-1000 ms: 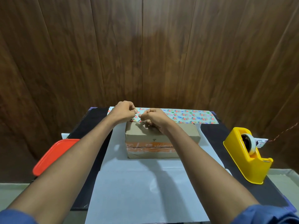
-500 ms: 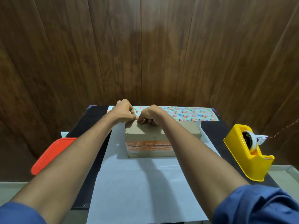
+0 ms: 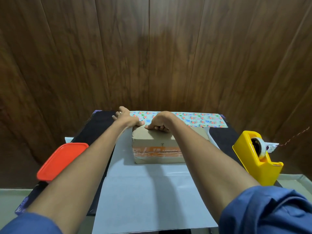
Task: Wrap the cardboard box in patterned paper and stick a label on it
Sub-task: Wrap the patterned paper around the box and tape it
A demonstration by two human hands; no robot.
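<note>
Left hand (image 3: 125, 118) lies spread flat on the patterned paper (image 3: 194, 119) beside the cardboard box (image 3: 157, 146); right hand (image 3: 159, 123), fingers curled, pinches the paper's folded edge at the box's far top edge.

Box's (image 3: 157, 142) far edge perhaps hidden

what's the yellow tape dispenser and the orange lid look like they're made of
Yellow tape dispenser: likely molded plastic, smooth with a slight sheen and rounded edges. Orange lid: probably plastic too, uniform color, smooth and thin with rounded corners.
</note>
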